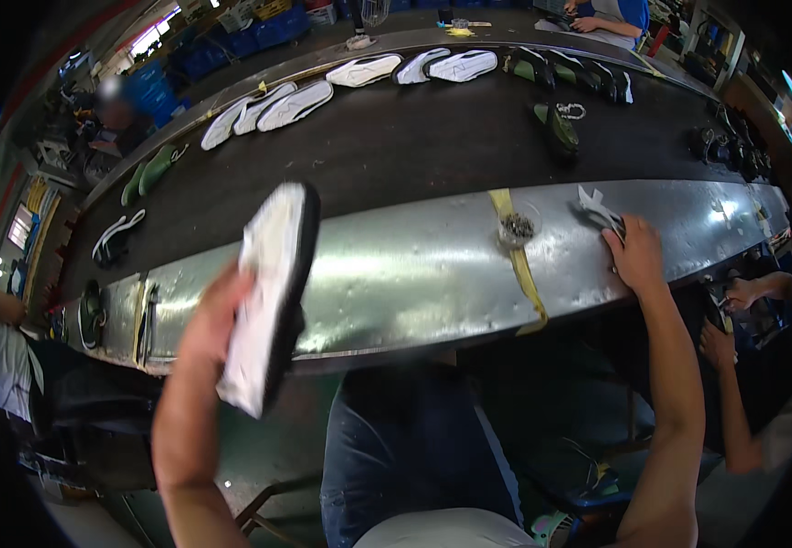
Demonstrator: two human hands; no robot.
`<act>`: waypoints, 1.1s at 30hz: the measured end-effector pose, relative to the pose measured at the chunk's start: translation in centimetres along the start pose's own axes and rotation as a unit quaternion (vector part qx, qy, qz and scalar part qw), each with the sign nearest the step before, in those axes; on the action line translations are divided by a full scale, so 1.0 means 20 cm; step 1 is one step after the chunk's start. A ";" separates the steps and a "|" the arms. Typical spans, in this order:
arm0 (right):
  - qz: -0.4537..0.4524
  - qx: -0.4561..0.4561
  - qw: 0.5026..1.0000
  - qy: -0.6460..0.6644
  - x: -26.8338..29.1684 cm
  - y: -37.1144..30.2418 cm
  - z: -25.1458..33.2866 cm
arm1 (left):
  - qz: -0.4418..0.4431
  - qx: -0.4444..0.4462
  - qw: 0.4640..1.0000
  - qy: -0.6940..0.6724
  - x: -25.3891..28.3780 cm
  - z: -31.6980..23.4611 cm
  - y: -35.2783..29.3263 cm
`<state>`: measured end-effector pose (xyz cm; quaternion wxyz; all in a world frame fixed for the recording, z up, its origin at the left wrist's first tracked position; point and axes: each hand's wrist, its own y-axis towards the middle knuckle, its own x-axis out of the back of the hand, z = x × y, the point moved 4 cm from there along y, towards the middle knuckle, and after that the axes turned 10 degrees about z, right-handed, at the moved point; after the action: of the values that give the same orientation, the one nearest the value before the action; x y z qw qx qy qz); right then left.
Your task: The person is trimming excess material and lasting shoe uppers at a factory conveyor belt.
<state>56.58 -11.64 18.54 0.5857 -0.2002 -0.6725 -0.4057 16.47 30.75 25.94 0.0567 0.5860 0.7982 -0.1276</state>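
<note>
My left hand [216, 310] grips a shoe [265, 283] at its side, raised over the left part of the metal bench edge. The shoe's whitish sole faces left and its dark upper faces right; the hand is a little blurred. My right hand [638, 255] rests at the metal strip [387, 265], closed round a pair of pliers [599, 208]. The pliers' jaws point away from me, spread apart, with nothing visible between them. Left of the pliers, a round clear dish [517, 228] holds small metallic bits.
Beyond the strip lies a dark belt [396, 137]. White-soled shoes [295, 105] line its far edge, with dark green shoes [556, 132] to the right and green shoes [151, 173] at left. Yellow tape [526, 279] crosses the strip. Co-workers' hands [720, 342] work at right.
</note>
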 end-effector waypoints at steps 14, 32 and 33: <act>-0.022 -0.018 0.994 0.108 0.00 0.02 0.04 | -0.056 0.291 0.403 0.866 0.54 -0.18 1.62; 0.058 -0.044 0.988 0.135 -0.02 0.10 0.09 | -0.201 0.097 0.718 0.660 -0.22 -0.04 3.26; 0.057 -0.045 0.988 0.136 -0.02 0.11 0.09 | -0.200 0.099 0.717 0.661 -0.26 -0.02 3.29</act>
<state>57.14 -8.85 18.77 0.6845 -0.2070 -0.5552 -0.4247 80.60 44.59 18.45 -0.5703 0.3506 0.7139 0.2057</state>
